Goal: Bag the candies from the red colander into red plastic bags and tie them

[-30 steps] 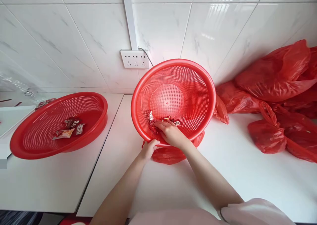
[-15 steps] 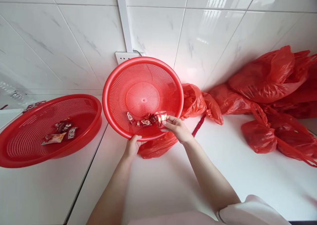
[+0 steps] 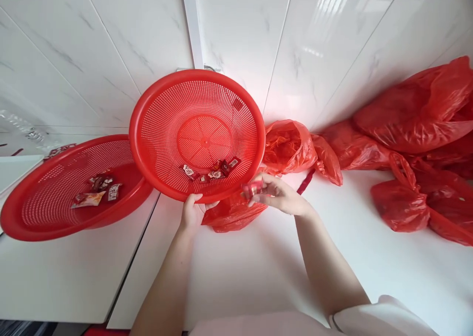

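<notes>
My left hand grips the near rim of a round red mesh basket and holds it tilted up toward me. Several small wrapped candies lie at its lower inside edge. My right hand is just right of the rim, fingers pinched on a small red wrapped candy. A crumpled red plastic bag lies on the white table under the basket, below both hands.
A second red mesh basket sits at the left with a few candies in it. More red plastic bags are piled along the tiled wall at the right. A seam divides two white tabletops.
The tilted basket has shifted left and risen, now overlapping the left basket. My right hand has come out of the basket over its rim with a red candy pinched in its fingers.
</notes>
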Motion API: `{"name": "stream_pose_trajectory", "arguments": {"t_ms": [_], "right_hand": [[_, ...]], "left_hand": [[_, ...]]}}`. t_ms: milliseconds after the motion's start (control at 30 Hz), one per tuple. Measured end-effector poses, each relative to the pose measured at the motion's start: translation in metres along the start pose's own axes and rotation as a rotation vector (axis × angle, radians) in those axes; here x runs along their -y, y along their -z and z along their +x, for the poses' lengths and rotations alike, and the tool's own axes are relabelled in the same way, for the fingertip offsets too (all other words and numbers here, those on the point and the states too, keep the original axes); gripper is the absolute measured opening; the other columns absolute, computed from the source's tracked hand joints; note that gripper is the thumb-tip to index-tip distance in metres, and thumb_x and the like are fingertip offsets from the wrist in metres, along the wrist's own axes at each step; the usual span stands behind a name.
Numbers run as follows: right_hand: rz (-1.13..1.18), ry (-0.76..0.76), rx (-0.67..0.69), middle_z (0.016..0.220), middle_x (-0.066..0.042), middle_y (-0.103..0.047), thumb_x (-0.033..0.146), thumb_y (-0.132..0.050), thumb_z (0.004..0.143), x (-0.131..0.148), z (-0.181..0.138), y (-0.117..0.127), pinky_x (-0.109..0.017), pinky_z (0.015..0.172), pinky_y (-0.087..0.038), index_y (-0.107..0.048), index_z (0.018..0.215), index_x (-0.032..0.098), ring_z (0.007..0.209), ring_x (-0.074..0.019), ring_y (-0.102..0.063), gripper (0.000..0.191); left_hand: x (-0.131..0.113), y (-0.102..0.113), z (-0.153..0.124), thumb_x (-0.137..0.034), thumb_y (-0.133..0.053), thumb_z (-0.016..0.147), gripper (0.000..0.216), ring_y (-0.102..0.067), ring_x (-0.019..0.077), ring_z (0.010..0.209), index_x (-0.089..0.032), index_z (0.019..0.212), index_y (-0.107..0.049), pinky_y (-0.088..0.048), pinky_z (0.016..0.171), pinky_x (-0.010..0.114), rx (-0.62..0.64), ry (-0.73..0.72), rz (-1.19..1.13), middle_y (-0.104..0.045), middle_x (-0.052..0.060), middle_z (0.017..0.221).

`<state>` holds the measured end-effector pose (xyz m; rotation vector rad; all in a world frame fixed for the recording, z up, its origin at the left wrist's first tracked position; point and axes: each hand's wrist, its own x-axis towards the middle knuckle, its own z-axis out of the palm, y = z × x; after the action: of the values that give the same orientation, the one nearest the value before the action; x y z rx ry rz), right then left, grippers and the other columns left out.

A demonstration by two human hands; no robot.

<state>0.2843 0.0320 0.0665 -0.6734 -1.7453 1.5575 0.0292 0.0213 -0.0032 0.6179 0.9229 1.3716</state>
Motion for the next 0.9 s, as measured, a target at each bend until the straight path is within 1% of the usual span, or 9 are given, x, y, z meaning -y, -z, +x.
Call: {"name": "stream_pose_trajectory", "arguments": {"t_ms": [67, 133, 300, 400, 533, 633, 700, 833, 900], "right_hand": [[-0.221, -0.029, 0.048, 0.103, -0.005, -0.067, 0.022, -0.058, 0.086, -0.001, 0.0, -0.001, -0.036, 0.085, -0.054, -0.059, 0.101, 0.02, 0.094, -0.0177, -0.065, 0.016], [-0.451, -0.065, 0.006, 0.102, -0.004, -0.068, 0.017, -0.055, 0.085, -0.008, 0.002, -0.003, -0.033, 0.086, -0.053, -0.061, 0.1, 0.02, 0.093, -0.0167, -0.065, 0.016], [-0.827, -0.272, 0.058, 0.116, -0.003, -0.068, 0.014, -0.054, 0.083, -0.024, 0.002, -0.005, -0.034, 0.089, -0.05, -0.061, 0.119, 0.026, 0.104, -0.0208, -0.063, 0.038], [-0.89, -0.306, 0.048, 0.111, -0.002, -0.07, 0.02, -0.051, 0.087, -0.016, -0.003, -0.005, -0.033, 0.083, -0.05, -0.066, 0.112, 0.025, 0.1, -0.0208, -0.064, 0.029], [-0.756, -0.132, -0.007, 0.1, -0.002, -0.071, 0.023, -0.049, 0.092, 0.003, -0.006, -0.008, -0.027, 0.076, -0.05, -0.067, 0.102, 0.023, 0.087, -0.0155, -0.065, 0.021], [-0.769, -0.01, -0.123, 0.092, -0.004, -0.07, 0.024, -0.045, 0.095, 0.005, -0.002, -0.013, -0.027, 0.073, -0.05, -0.064, 0.097, 0.02, 0.08, -0.0147, -0.064, 0.02], [-0.862, 0.027, -0.203, 0.097, -0.006, -0.069, 0.023, -0.044, 0.095, -0.003, 0.004, -0.018, -0.028, 0.076, -0.05, -0.063, 0.103, 0.019, 0.084, -0.0163, -0.064, 0.021], [-1.079, -0.024, -0.255, 0.123, -0.012, -0.062, 0.018, -0.047, 0.093, -0.029, 0.016, -0.029, -0.038, 0.097, -0.044, -0.059, 0.12, 0.017, 0.113, -0.0243, -0.057, 0.03], [-1.142, -0.092, -0.25, 0.118, -0.015, -0.064, 0.015, -0.048, 0.091, -0.04, 0.02, -0.033, -0.043, 0.099, -0.041, -0.061, 0.117, 0.014, 0.113, -0.0286, -0.057, 0.029]], "left_hand": [[-0.002, 0.001, 0.002, -0.022, -0.056, 0.075, 0.027, -0.063, 0.0251, 0.101, -0.016, 0.099, -0.066, -0.057, 0.077, 0.038, 0.004, -0.026, -0.004, -0.07, 0.006, 0.103], [-0.002, 0.002, 0.003, -0.022, -0.057, 0.074, 0.028, -0.063, 0.0251, 0.101, -0.017, 0.1, -0.066, -0.057, 0.077, 0.038, -0.004, -0.042, 0.002, -0.069, 0.006, 0.104], [-0.003, 0.002, 0.003, -0.022, -0.058, 0.073, 0.026, -0.063, 0.0251, 0.101, -0.017, 0.097, -0.065, -0.057, 0.081, 0.041, -0.016, -0.053, 0.003, -0.069, 0.005, 0.104], [-0.002, -0.001, 0.001, -0.021, -0.059, 0.072, 0.027, -0.064, 0.0258, 0.102, -0.017, 0.098, -0.065, -0.057, 0.082, 0.043, -0.009, -0.022, -0.004, -0.07, 0.005, 0.103], [0.002, -0.01, -0.004, -0.022, -0.061, 0.07, 0.026, -0.064, 0.0299, 0.105, -0.013, 0.094, -0.067, -0.057, 0.082, 0.045, 0.044, 0.034, 0.011, -0.071, 0.009, 0.103], [0.009, -0.02, -0.011, -0.02, -0.063, 0.069, 0.03, -0.064, 0.0324, 0.106, -0.013, 0.098, -0.067, -0.057, 0.084, 0.048, 0.059, 0.07, 0.029, -0.072, 0.01, 0.103], [0.017, -0.026, -0.016, -0.018, -0.063, 0.069, 0.037, -0.064, 0.0321, 0.107, -0.015, 0.106, -0.066, -0.057, 0.085, 0.048, 0.089, 0.101, 0.037, -0.072, 0.008, 0.104], [0.032, -0.034, -0.025, -0.019, -0.064, 0.071, 0.044, -0.062, 0.0318, 0.111, -0.022, 0.116, -0.063, -0.057, 0.085, 0.047, 0.204, 0.197, 0.064, -0.071, 0.005, 0.107], [0.038, -0.035, -0.027, -0.019, -0.064, 0.072, 0.045, -0.061, 0.0317, 0.113, -0.024, 0.116, -0.063, -0.057, 0.086, 0.046, 0.227, 0.218, 0.08, -0.071, 0.003, 0.109]]}}
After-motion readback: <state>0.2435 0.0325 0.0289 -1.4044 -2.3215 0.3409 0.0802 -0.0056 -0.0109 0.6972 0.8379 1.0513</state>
